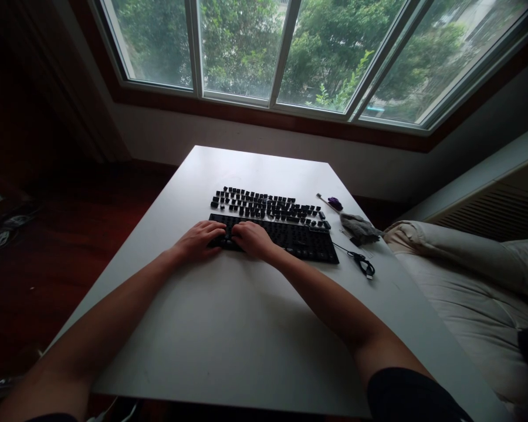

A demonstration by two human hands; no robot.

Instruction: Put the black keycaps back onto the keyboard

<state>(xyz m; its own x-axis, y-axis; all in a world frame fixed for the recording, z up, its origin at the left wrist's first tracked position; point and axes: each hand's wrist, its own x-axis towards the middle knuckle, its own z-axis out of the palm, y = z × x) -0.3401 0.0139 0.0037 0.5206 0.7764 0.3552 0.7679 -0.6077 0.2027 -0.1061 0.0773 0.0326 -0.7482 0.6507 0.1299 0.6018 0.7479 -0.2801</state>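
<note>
A black keyboard point(299, 240) lies on the white table, its right end nearer to me than its left. My left hand point(200, 239) is at its left end, fingers over the top and thumb by the front edge, holding it. Close beside it, my right hand point(251, 237) is bent down over the left part of the keyboard with its fingers drawn together. Whatever is under those fingertips is hidden. Just behind the keyboard, many loose black keycaps point(264, 202) are laid out in rows.
On the right of the white table point(229, 328) lie a thin-handled brush point(325, 199), a small purple object point(335, 203), a crumpled grey cloth point(359, 227) and a coiled USB cable point(364, 265). A beige cushioned seat point(457, 293) adjoins the table's right side; a window point(246, 53) is ahead.
</note>
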